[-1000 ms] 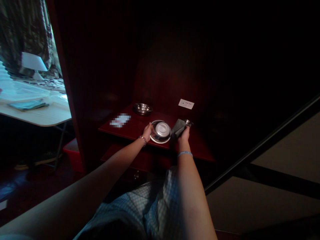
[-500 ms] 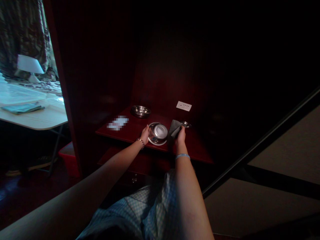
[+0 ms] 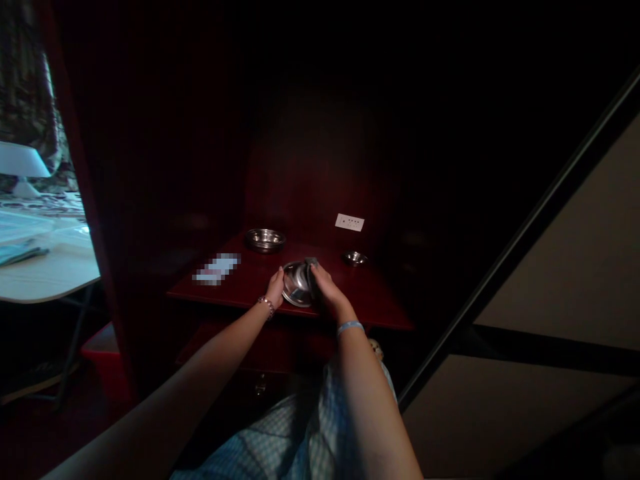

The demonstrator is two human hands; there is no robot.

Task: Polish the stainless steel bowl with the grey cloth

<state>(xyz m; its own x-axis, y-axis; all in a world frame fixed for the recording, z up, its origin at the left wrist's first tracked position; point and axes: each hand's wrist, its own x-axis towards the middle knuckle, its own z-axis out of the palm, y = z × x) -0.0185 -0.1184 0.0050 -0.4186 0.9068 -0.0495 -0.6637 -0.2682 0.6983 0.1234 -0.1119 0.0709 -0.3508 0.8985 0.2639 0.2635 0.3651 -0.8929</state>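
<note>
My left hand (image 3: 275,287) grips the left rim of a steel bowl (image 3: 296,285), tilted up on the dark red shelf (image 3: 380,303). My right hand (image 3: 323,285) presses a dark grey cloth (image 3: 311,262) against the bowl's right side; only the cloth's top corner shows above my fingers. A second steel bowl (image 3: 265,239) stands behind to the left. A small steel dish (image 3: 355,257) sits to the right, apart from my hands.
A white socket plate (image 3: 349,222) is on the cabinet's back wall. A blurred flat item (image 3: 216,268) lies at the shelf's left. A drawer front with a knob (image 3: 259,385) is below. A pale table (image 3: 45,277) stands outside at left, a red box (image 3: 103,347) beneath.
My right hand has moved left from the small dish with the cloth and now lies against the bowl. The bowl has tipped up onto its edge. The view has shifted right.
</note>
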